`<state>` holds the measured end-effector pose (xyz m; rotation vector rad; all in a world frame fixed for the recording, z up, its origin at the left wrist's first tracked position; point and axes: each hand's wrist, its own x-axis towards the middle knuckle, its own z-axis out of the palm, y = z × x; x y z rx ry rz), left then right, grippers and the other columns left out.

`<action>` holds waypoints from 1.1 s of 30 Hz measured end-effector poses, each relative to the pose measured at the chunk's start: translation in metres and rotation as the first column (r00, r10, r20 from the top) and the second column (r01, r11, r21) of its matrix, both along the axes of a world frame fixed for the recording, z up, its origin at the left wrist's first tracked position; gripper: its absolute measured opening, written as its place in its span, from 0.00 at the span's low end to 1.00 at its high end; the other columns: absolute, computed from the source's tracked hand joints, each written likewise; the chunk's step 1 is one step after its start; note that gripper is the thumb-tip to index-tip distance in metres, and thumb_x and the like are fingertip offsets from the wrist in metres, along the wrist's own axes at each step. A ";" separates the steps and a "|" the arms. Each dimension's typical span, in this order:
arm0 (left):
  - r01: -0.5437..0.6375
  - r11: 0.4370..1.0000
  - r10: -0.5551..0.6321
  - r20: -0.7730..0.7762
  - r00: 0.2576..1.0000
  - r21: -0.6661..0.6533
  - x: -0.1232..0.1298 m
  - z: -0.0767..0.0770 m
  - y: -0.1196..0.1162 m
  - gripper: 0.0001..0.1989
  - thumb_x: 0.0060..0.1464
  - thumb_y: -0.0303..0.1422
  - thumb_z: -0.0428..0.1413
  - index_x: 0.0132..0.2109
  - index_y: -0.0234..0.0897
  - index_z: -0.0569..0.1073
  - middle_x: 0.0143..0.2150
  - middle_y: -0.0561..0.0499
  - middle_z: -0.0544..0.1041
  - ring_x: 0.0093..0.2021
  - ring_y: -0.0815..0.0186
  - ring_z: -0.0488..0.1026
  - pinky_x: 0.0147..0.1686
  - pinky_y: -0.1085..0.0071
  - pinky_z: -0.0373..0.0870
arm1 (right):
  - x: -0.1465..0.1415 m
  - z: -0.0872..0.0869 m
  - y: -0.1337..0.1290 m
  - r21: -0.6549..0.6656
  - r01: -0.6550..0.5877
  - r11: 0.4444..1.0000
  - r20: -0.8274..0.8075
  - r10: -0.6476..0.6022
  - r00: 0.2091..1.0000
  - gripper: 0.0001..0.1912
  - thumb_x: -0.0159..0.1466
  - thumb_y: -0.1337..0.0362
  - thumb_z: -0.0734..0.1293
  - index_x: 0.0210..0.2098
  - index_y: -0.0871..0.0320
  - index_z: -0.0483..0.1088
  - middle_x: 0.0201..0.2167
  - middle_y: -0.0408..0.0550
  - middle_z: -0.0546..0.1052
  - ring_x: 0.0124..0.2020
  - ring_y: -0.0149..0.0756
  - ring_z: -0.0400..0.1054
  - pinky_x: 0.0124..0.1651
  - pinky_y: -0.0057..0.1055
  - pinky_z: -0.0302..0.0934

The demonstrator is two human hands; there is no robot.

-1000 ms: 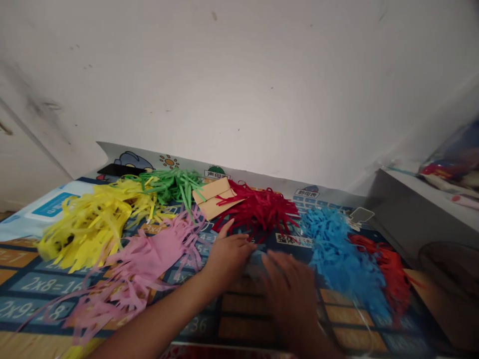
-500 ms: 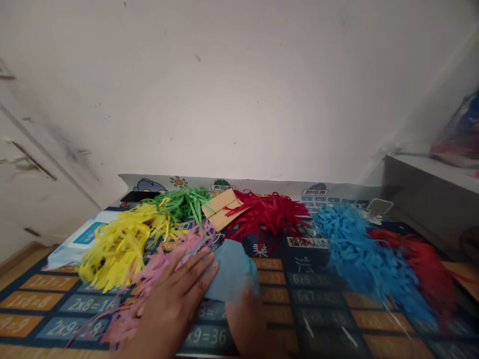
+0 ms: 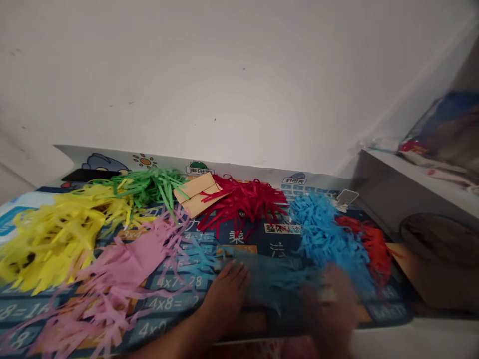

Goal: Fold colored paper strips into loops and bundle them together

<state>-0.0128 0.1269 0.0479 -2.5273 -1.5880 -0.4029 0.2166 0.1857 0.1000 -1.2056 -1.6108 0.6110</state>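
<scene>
Head view: two hands at seemingly one blue fringed sheet

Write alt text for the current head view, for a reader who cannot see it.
A person's left hand and blurred right hand are at a blurred blue fringed sheet on a dark mat printed with multiplication sums. Beyond and beside it lie a yellow pile, green pile, pink pile, crimson pile, bright-blue pile and orange-red pile of thin strips.

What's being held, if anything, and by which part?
Cannot be told: the left hand is at the fringed blue sheet, by its middle; the right hand, near its right end, is blurred.
</scene>
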 end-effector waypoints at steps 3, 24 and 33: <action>0.015 1.000 -0.016 0.035 0.999 0.020 -0.003 0.009 0.004 0.18 0.65 0.35 0.48 0.57 0.33 0.70 0.56 0.44 0.76 0.57 0.58 0.70 0.62 0.56 0.50 | -0.032 -0.019 -0.019 0.135 -0.329 0.935 0.386 0.256 0.886 0.11 0.60 0.62 0.70 0.43 0.50 0.75 0.50 0.47 0.77 0.54 0.47 0.69 0.68 0.53 0.39; -0.066 0.971 0.142 0.333 0.932 -0.228 -0.020 0.029 -0.014 0.09 0.57 0.26 0.55 0.44 0.41 0.76 0.38 0.52 0.82 0.43 0.61 0.77 0.55 0.58 0.60 | -0.023 -0.037 -0.008 -0.067 -0.474 0.878 0.586 0.419 0.693 0.14 0.68 0.68 0.58 0.40 0.49 0.74 0.38 0.43 0.81 0.42 0.38 0.72 0.48 0.37 0.51; -0.334 0.851 0.428 0.166 0.888 -0.405 -0.032 0.051 0.037 0.12 0.62 0.34 0.50 0.38 0.39 0.78 0.34 0.47 0.82 0.36 0.58 0.78 0.43 0.63 0.65 | -0.047 -0.014 0.027 -0.179 -0.154 0.972 0.678 0.236 0.696 0.11 0.67 0.62 0.62 0.32 0.54 0.75 0.29 0.44 0.80 0.32 0.41 0.72 0.42 0.37 0.49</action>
